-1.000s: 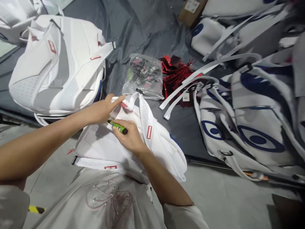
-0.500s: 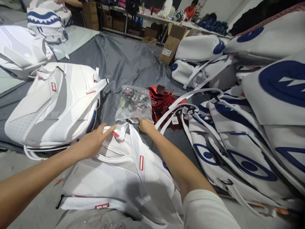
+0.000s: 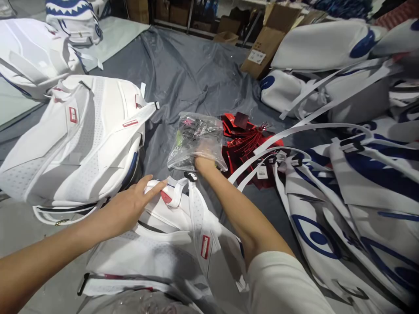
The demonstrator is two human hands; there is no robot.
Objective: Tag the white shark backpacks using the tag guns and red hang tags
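Observation:
A white backpack (image 3: 163,248) with small red labels lies in front of me. My left hand (image 3: 131,207) rests on its top, fingers stretched toward the handle loop (image 3: 173,196). My right hand (image 3: 204,159) is pushed inside a clear plastic bag (image 3: 196,139) of small dark and pink parts, and shows only blurred through the plastic. What its fingers hold, if anything, I cannot make out. The green marker from a second ago is not visible.
Another white backpack (image 3: 78,135) lies at left on the grey sheet (image 3: 196,74). Red tags (image 3: 245,139) sit beside the bag. White bags with blue eye prints (image 3: 353,196) and loose straps pile up at right. Cardboard boxes (image 3: 265,48) stand behind.
My right hand left the backpack, where it held a green marker, and went forward into the clear plastic bag. My left hand stayed on the backpack top. The view tilted up.

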